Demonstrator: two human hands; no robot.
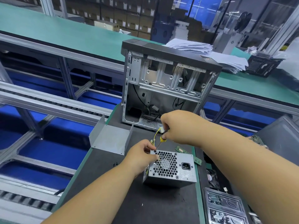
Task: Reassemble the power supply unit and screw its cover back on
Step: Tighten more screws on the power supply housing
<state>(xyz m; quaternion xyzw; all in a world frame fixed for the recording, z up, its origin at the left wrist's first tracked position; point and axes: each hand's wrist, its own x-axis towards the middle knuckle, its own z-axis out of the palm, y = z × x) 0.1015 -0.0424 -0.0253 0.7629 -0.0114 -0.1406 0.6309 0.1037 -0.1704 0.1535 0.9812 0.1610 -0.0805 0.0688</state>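
The grey power supply unit (171, 167) stands on the dark mat with its honeycomb fan grille and power socket facing up. My right hand (176, 126) grips a yellow-and-black screwdriver (161, 140), whose tip sits at the grille's far left corner. My left hand (140, 156) holds that same corner of the unit, fingers pinched near the screwdriver tip. Yellow and black wires (156, 135) stick out behind the unit. The bent grey metal cover (111, 138) lies apart on the mat, to the far left of the unit.
An open computer case (166, 83) stands upright behind the unit. Two small black screws (115, 164) lie on the mat at left. Green circuit boards (182, 150) lie right of the unit, clear plastic trays (224, 206) at lower right. A conveyor frame runs along the left.
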